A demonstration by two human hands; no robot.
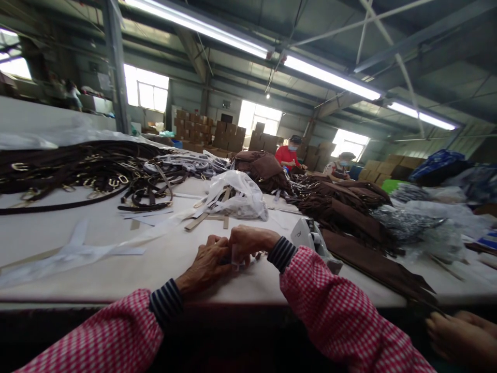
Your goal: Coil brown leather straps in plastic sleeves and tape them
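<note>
Both hands meet over the white table (155, 280) near its front edge. My left hand (205, 263) has its fingers curled round a small dark item that is mostly hidden. My right hand (248, 242) is bent down beside it, its fingers pinched on a small whitish strip (235, 261). A bit of metal shows just right of the right fingers. Behind the hands lies a clear plastic bag (236, 194) with pale strips in and around it. A white tape dispenser-like device (310, 238) stands right of my right hand.
Dark straps with buckles (97, 166) pile up at the left. Brown fabric pieces (345, 212) and plastic-wrapped items (411, 225) cover the right side. Another person's hand (458, 331) is at the lower right. Two people (287, 155) work farther back.
</note>
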